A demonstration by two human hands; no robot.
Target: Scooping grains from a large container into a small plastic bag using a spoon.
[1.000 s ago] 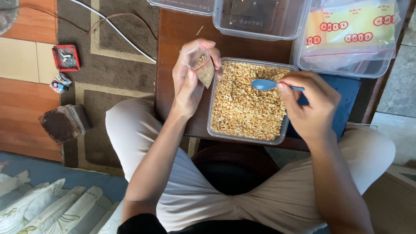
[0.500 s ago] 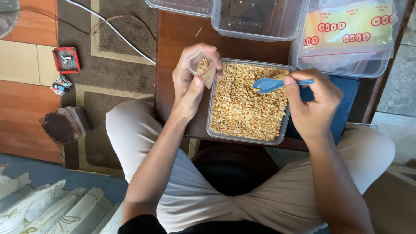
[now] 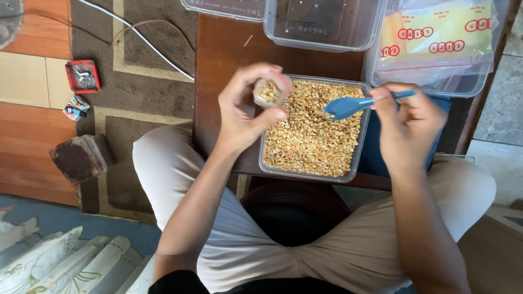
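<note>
My left hand (image 3: 245, 111) grips a small clear plastic bag (image 3: 268, 91) partly filled with chopped peanuts, its mouth turned up toward me, at the left rim of the tub. My right hand (image 3: 409, 128) holds a blue plastic spoon (image 3: 348, 106) by its handle, the empty bowl hovering over the peanuts. A clear rectangular tub (image 3: 312, 177) full of chopped peanuts rests on a small dark wooden table (image 3: 226, 49) between my knees.
Behind the tub stand an empty clear container (image 3: 321, 24) and a clear tub with yellow plastic bags (image 3: 436, 46). A blue mat (image 3: 370, 158) lies under the right side. On the rug at left are white and red cables (image 3: 147, 38), a red tin (image 3: 83, 76) and a worn brown block (image 3: 79, 158).
My left hand has turned the bag so its open mouth faces up. My right hand has lifted the spoon and drawn it to the right, away from the bag.
</note>
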